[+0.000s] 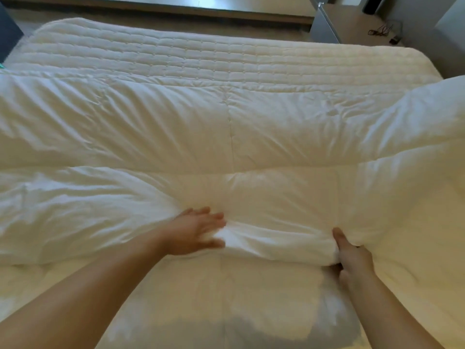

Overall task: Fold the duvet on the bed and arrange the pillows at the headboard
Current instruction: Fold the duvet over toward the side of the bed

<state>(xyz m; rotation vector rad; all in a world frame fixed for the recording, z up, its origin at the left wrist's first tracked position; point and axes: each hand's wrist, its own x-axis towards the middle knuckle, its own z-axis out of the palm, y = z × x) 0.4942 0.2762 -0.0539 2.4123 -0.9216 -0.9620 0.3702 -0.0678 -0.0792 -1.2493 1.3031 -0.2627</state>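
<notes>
Bed (151, 49) under duvet (251, 137), hands (198, 229) on it

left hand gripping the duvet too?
No, the left hand lies flat with straight fingers on the duvet; only the right hand grips a fold.

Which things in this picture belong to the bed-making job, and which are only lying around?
Belonging to the job:
duvet, spread in folds over the bed
quilted mattress
left hand, fingers straight on the duvet
right hand, gripping a duvet fold

Only lying around:
nightstand
tangled cable on it
</notes>
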